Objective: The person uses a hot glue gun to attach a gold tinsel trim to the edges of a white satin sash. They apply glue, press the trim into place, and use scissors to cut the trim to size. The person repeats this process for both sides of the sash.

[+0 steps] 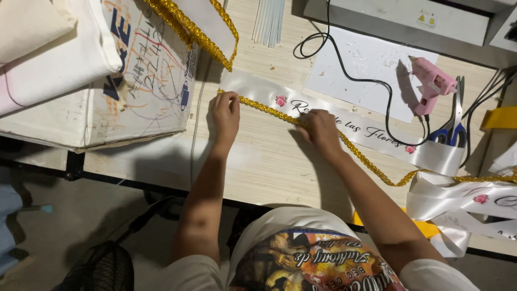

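A white satin sash [258, 89] with small pink roses and dark script lies diagonally across the wooden table [269, 161]. Gold braided trim [266, 109] runs along its near edge. My left hand [225, 114] presses the trim's end onto the sash's left end with its fingertips. Further right, my right hand [319, 128] pinches the trim down against the sash edge. The loose gold trim [377, 171] continues to the right, off the sash.
A pink glue gun [432, 83] stands on white paper [371, 64] at the back right, with blue-handled scissors [451, 132] beside it. A scribbled cardboard box [151, 75] holding more trim sits left. More white ribbons [463, 199] pile at the right edge. A grey machine [409, 21] is behind.
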